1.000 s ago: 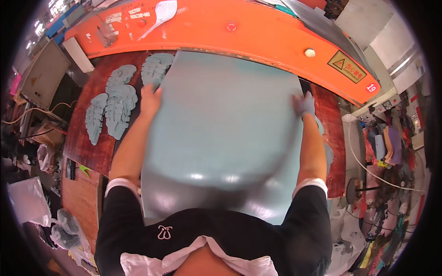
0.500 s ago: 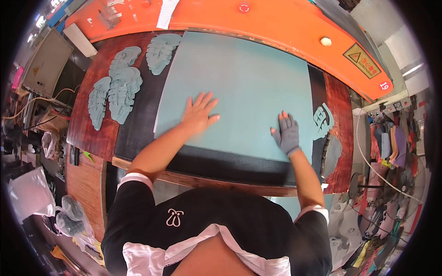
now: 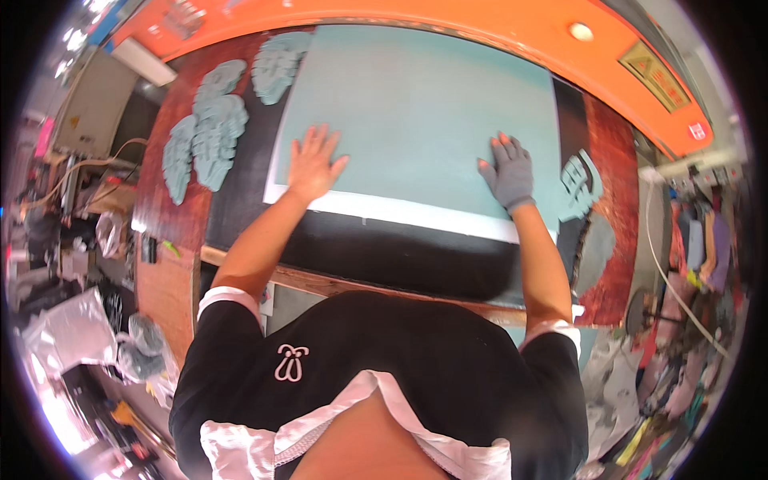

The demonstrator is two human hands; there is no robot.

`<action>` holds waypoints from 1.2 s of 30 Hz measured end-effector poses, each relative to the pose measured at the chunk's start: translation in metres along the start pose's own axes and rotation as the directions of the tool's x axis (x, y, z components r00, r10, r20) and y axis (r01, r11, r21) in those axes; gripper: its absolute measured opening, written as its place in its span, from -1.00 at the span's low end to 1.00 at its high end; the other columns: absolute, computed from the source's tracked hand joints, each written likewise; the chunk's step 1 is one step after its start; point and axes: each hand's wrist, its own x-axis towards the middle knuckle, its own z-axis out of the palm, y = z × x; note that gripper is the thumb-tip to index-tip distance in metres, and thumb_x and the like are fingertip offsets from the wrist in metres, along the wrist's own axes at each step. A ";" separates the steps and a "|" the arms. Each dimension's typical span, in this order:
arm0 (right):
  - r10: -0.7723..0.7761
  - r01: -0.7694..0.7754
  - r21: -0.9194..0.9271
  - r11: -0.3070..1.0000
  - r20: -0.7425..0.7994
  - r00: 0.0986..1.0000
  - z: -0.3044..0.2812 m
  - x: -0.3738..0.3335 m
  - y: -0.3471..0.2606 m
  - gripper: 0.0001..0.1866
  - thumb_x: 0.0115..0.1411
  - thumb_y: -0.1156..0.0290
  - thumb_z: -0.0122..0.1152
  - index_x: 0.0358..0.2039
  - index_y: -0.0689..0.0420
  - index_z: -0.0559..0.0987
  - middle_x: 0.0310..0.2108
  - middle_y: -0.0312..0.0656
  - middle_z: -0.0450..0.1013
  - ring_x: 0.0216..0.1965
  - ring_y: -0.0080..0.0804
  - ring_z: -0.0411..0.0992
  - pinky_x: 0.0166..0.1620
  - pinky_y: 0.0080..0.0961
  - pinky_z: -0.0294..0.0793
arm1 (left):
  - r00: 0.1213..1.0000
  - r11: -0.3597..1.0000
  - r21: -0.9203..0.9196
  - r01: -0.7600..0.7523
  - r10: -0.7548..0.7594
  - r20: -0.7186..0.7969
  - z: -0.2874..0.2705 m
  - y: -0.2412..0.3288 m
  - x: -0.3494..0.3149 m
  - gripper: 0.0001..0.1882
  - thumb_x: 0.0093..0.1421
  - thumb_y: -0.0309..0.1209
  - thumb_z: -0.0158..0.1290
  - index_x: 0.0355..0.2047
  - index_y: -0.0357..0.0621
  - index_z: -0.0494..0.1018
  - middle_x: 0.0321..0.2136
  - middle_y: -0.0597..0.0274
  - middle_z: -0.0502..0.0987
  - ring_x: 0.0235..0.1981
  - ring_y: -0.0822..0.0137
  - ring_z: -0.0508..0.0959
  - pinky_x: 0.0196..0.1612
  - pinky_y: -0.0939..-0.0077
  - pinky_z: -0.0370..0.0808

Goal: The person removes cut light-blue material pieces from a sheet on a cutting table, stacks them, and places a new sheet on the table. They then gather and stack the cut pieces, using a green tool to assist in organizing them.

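Observation:
A large pale blue-green sheet lies flat on a black board, and a white strip shows along its near edge. My bare left hand rests flat near the sheet's near left corner, fingers spread. On the sheet's right side lies my right hand, in a grey glove that leaves fingertips bare, its fingers stretched forward. Neither hand grips anything. Left of the sheet are stacks of cut blue-green shapes with slots, and another stack stands by its far left corner.
An orange machine beam with a yellow warning label crosses the far side. At the right are a cut blue-green piece and a rounded grey piece. The black board spans the reddish-brown table. Hanging materials crowd the far right.
The sheet has slid away from me along with both hands, and the white strip at its near edge has come into view. My view has also shifted.

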 end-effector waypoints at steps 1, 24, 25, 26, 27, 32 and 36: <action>-0.031 0.031 0.009 0.999 -0.043 0.999 -0.002 -0.002 0.000 -0.41 0.08 0.01 0.05 0.00 0.18 0.39 0.07 -0.07 0.28 0.11 -0.08 0.18 0.09 -0.16 0.15 | 1.000 1.000 0.000 -0.004 0.004 -0.015 -0.002 0.001 -0.002 -0.41 0.19 0.00 -0.13 0.18 0.08 0.17 0.26 0.16 0.02 0.29 0.12 -0.04 0.23 -0.07 -0.10; 0.827 -0.801 -0.205 0.562 0.121 0.549 -0.103 -0.197 0.124 -0.11 -0.14 -0.23 0.13 0.16 0.04 0.28 0.21 0.06 0.06 0.21 0.04 0.03 0.17 -0.15 0.13 | 0.925 0.981 -0.106 -0.165 0.116 -0.362 0.018 -0.013 -0.015 -0.67 0.12 -0.37 -0.02 -0.12 -0.25 0.43 0.00 0.02 0.40 0.07 0.02 0.33 0.14 0.20 0.19; 0.844 -0.823 -0.193 0.534 0.189 0.503 -0.105 -0.194 0.123 -0.08 -0.15 -0.25 0.12 0.18 0.00 0.25 0.24 0.05 0.01 0.24 0.03 -0.02 0.18 -0.13 0.12 | 0.927 0.983 -0.113 -0.142 0.092 -0.364 0.019 -0.014 -0.014 -0.68 0.12 -0.38 -0.03 -0.13 -0.26 0.44 -0.01 0.02 0.41 0.06 0.02 0.34 0.13 0.19 0.20; 0.873 -0.856 -0.184 0.483 0.186 0.452 -0.108 -0.190 0.123 -0.07 -0.17 -0.24 0.14 0.20 -0.03 0.23 0.26 0.03 -0.02 0.24 0.04 -0.03 0.17 -0.11 0.12 | 0.914 0.982 -0.107 -0.155 0.101 -0.393 0.020 -0.014 -0.014 -0.70 0.11 -0.39 -0.03 -0.16 -0.25 0.44 -0.04 0.03 0.42 0.04 0.02 0.35 0.11 0.18 0.21; 0.889 -0.883 -0.167 0.439 0.227 0.399 -0.110 -0.185 0.123 -0.06 -0.19 -0.22 0.17 0.21 -0.06 0.21 0.27 0.02 -0.05 0.24 0.05 -0.04 0.16 -0.08 0.12 | 0.913 0.986 -0.105 -0.129 0.077 -0.400 0.021 -0.015 -0.014 -0.72 0.10 -0.39 -0.03 -0.19 -0.25 0.45 -0.06 0.04 0.43 0.02 0.02 0.37 0.09 0.18 0.23; 0.928 -0.935 -0.104 0.338 0.204 0.312 -0.116 -0.175 0.121 -0.08 -0.25 -0.14 0.21 0.16 -0.02 0.25 0.26 0.02 -0.03 0.15 0.10 0.13 0.06 -0.05 0.24 | 0.890 1.000 0.017 0.017 -0.007 -0.456 0.018 -0.010 -0.017 -0.74 0.07 -0.38 -0.04 -0.22 -0.20 0.43 -0.13 0.07 0.44 -0.04 0.07 0.38 0.00 0.16 0.26; 0.913 -0.908 -0.120 0.402 0.130 0.387 -0.112 -0.182 0.117 -0.09 -0.25 -0.19 0.16 0.14 -0.02 0.29 0.23 0.03 0.05 0.14 0.10 0.13 0.06 -0.08 0.26 | 0.900 0.992 -0.026 0.122 -0.121 -0.419 0.022 -0.009 -0.015 -0.71 0.04 -0.34 -0.01 -0.21 -0.16 0.42 -0.12 0.07 0.42 -0.04 0.08 0.37 -0.01 0.15 0.25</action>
